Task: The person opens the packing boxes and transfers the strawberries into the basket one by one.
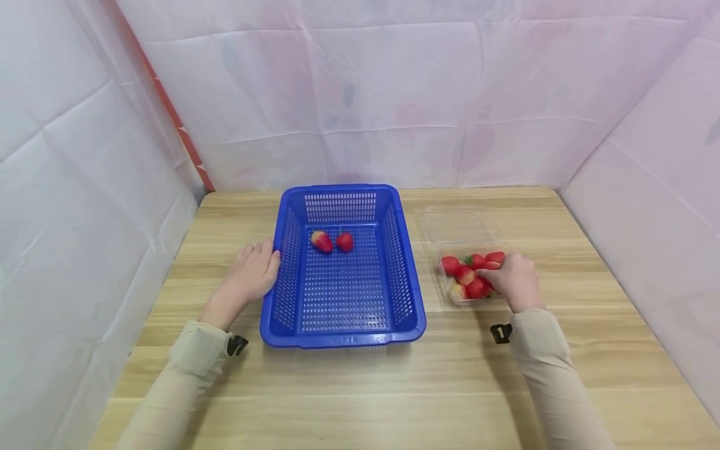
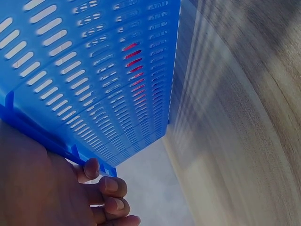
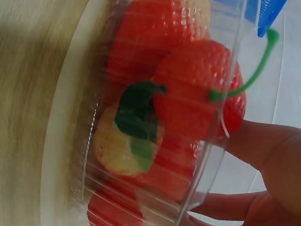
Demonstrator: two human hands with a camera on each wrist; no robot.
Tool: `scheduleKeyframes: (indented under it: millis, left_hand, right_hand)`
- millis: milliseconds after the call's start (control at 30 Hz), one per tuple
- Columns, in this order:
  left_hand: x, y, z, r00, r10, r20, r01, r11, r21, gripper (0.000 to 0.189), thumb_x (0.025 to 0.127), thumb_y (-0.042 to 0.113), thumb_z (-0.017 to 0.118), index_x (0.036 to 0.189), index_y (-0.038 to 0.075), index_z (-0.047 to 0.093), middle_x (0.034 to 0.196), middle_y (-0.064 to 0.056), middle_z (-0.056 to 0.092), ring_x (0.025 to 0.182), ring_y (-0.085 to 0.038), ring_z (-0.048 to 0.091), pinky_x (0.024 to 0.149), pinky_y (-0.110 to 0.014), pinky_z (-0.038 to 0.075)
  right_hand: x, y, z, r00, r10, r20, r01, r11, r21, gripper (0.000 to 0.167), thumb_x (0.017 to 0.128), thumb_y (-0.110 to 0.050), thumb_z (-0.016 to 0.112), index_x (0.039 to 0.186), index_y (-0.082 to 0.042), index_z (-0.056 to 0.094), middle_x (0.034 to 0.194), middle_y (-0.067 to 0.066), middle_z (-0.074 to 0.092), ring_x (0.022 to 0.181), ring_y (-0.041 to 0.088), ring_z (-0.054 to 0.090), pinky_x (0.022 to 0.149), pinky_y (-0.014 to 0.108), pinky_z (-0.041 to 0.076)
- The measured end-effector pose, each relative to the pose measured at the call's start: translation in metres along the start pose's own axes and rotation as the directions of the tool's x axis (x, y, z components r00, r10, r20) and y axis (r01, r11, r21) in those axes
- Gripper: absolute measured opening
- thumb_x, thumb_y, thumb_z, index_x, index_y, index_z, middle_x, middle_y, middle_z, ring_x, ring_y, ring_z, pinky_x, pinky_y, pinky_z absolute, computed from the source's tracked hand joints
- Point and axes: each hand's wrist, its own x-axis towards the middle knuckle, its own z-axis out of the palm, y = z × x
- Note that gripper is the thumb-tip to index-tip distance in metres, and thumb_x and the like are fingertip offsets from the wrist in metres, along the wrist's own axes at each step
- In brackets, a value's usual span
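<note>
A blue plastic basket (image 1: 343,340) with slotted walls holds a red-and-yellow strawberry (image 1: 322,241) and a red strawberry (image 1: 345,242) near its far end. My left hand (image 1: 254,273) holds the basket's left rim; the left wrist view shows its curled fingertips (image 2: 113,186) at the rim. On the right, a clear plastic box (image 1: 462,302) is filled with several strawberries (image 1: 478,287). My right hand (image 1: 517,281) reaches into its right side, fingers among the fruit. In the right wrist view, the thumb (image 3: 254,146) touches a strawberry (image 3: 188,89) with a green stem; whether it pinches one is hidden.
Behind the box lies its clear lid (image 1: 455,225), opened away from me. The wooden table (image 1: 360,394) extends in front of the basket and box. Pale sheets (image 1: 394,94) hang along the back and both sides.
</note>
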Motion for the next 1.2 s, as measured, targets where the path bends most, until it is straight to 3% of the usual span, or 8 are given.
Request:
scheduleKeyframes:
  millis: [100,333,433,567,667,933,1200]
  left_hand:
    - [0.0,0.0,0.0,1.0,0.002,-0.001,-0.002,1.0,0.001,0.033,0.107,0.03,0.023,0.111,0.004,0.042,0.095,-0.015,0.051,0.089,-0.034,0.045,0.082,-0.047,0.034]
    - [0.0,0.002,-0.001,1.0,-0.007,0.01,0.007,1.0,-0.009,0.035,0.107,0.031,0.022,0.113,0.003,0.043,0.097,-0.015,0.052,0.091,-0.034,0.045,0.083,-0.048,0.035]
    - [0.001,0.001,0.0,1.0,-0.008,0.005,0.008,1.0,-0.012,0.035,0.107,0.03,0.022,0.112,0.003,0.043,0.096,-0.015,0.052,0.09,-0.035,0.045,0.082,-0.048,0.034]
    - [0.002,0.001,0.0,1.0,-0.005,-0.001,0.005,1.0,-0.013,0.035,0.107,0.03,0.023,0.111,0.003,0.044,0.094,-0.015,0.052,0.089,-0.035,0.045,0.082,-0.047,0.034]
    - [0.002,0.001,-0.001,1.0,-0.004,0.001,0.004,1.0,-0.012,0.035,0.107,0.03,0.023,0.112,0.003,0.044,0.094,-0.015,0.052,0.089,-0.035,0.045,0.082,-0.047,0.034]
    - [0.001,0.001,-0.001,1.0,-0.005,0.018,0.006,1.0,-0.019,0.036,0.107,0.03,0.023,0.113,0.002,0.044,0.097,-0.016,0.053,0.091,-0.035,0.045,0.083,-0.049,0.034]
    - [0.002,-0.001,-0.001,1.0,-0.001,0.007,0.001,1.0,-0.016,0.035,0.107,0.03,0.023,0.113,0.002,0.044,0.101,-0.017,0.054,0.095,-0.037,0.047,0.087,-0.051,0.034]
  right_hand:
    - [0.0,-0.001,0.0,1.0,0.001,-0.001,-0.001,1.0,0.014,0.041,0.085,-0.028,0.074,0.063,-0.005,0.048,0.067,0.011,0.046,0.067,0.029,0.047,0.053,0.036,0.041]
    - [-0.002,0.001,-0.006,0.998,-0.037,-0.055,0.041,0.997,0.071,0.034,0.08,-0.017,0.075,0.062,-0.004,0.048,0.061,0.007,0.046,0.07,0.03,0.045,0.056,0.035,0.036]
    - [-0.002,0.002,-0.007,0.996,-0.052,-0.066,0.057,0.995,0.076,0.029,0.078,-0.016,0.075,0.075,0.006,0.056,0.073,0.017,0.053,0.077,0.036,0.048,0.063,0.042,0.04]
    - [-0.003,0.002,-0.01,0.997,-0.058,-0.056,0.062,0.994,0.091,0.044,0.079,-0.014,0.075,0.104,0.018,0.059,0.101,0.036,0.058,0.093,0.049,0.051,0.08,0.056,0.044]
    - [-0.005,-0.001,-0.013,0.997,-0.064,-0.043,0.068,0.992,0.107,0.049,0.081,-0.013,0.075,0.114,0.019,0.057,0.112,0.039,0.057,0.101,0.053,0.05,0.087,0.06,0.042]
    - [-0.01,-0.022,-0.027,0.995,-0.097,0.02,0.092,0.981,0.168,0.054,0.082,-0.01,0.075,0.124,0.016,0.053,0.118,0.036,0.057,0.104,0.049,0.053,0.088,0.058,0.044]
    - [-0.007,-0.059,-0.041,0.984,-0.168,0.056,0.149,0.957,0.247,0.053,0.084,-0.009,0.074,0.128,0.011,0.053,0.119,0.032,0.058,0.103,0.044,0.059,0.091,0.056,0.045]
